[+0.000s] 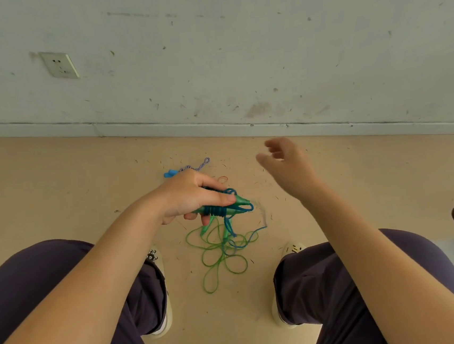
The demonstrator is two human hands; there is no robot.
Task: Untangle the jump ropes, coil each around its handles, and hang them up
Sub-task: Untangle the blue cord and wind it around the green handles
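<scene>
Curling round a pair of green handles, the left hand grips them with thumb laid along the top, blue-green cord wound several turns about their middle just past the fingertips. The right hand is raised apart to the right, fingers loosely spread and relaxed, holding nothing. Below the handles the rest of the green rope trails down into loose loops on the tan floor between 2 shoes, while a blue handle with a striped purple-white cord lies beyond the left hand, near the wall.
</scene>
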